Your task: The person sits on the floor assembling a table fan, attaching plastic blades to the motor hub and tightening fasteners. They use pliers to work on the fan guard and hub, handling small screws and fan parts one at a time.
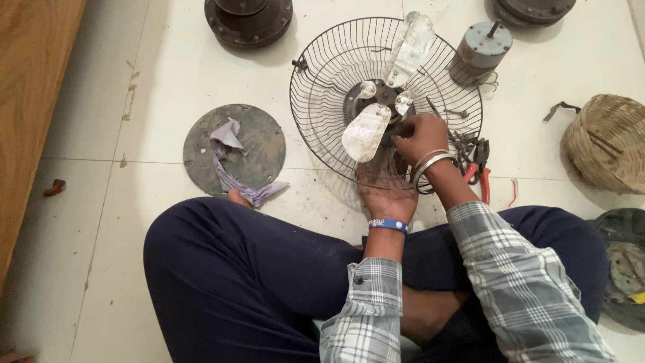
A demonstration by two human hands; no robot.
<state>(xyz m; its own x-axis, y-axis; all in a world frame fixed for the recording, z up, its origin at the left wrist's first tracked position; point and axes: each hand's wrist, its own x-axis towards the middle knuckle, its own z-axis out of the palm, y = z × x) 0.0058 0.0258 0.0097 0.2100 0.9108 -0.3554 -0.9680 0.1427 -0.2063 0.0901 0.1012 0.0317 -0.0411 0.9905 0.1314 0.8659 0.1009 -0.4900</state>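
A round wire fan guard (316,74) lies on the tiled floor in front of my crossed legs. Inside it sits a dusty metal fan blade (366,131) on a dark hub (383,94). My left hand (388,191), with a blue wristband, presses under the near rim of the guard. My right hand (420,138), wearing silver bangles, pinches something small at the hub; what it grips is hidden by the fingers.
A round rusty metal plate (259,138) with a purple rag (232,165) lies to the left. Red-handled pliers (480,168), a small motor (480,50), a wicker basket (608,141), dark motor housings (248,20) and a wooden panel (30,87) surround the spot.
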